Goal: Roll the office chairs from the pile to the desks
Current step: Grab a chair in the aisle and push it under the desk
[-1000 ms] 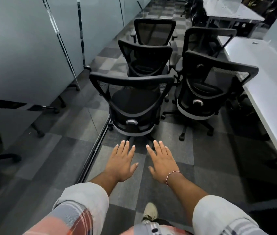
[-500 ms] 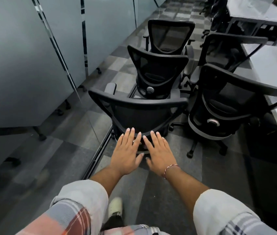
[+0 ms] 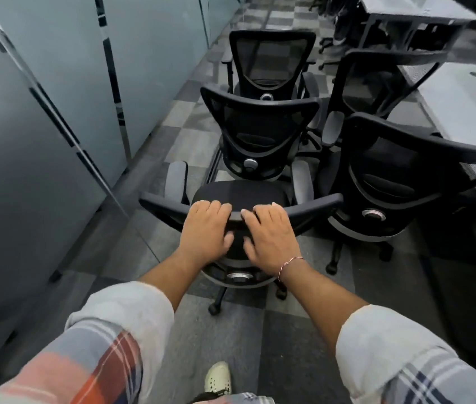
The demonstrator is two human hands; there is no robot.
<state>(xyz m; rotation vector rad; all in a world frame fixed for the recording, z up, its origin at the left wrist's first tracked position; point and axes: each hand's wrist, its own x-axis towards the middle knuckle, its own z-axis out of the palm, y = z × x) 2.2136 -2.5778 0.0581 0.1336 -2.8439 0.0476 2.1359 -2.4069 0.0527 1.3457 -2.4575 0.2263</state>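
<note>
Both fingertips (image 3: 210, 206) beyond chair back (image 3: 312, 209)

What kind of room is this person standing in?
Most likely an open-plan office: black mesh office chairs clustered in an aisle, long white desks on the right, frosted glass partitions on the left, and grey carpet tiles.

Rolled plaid sleeves (image 3: 108, 354), red-white wrist thread (image 3: 287, 263), pale shoe (image 3: 218, 377)

Single head-worn wide-angle view, looking forward and steeply down from standing height, close over the nearest chair (image 3: 239, 199) back top, both forearms entering from the bottom edge, carpeted floor (image 3: 172, 141) aisle running away ahead, glass wall (image 3: 41, 126) left, desk (image 3: 470, 112) edge right
</note>
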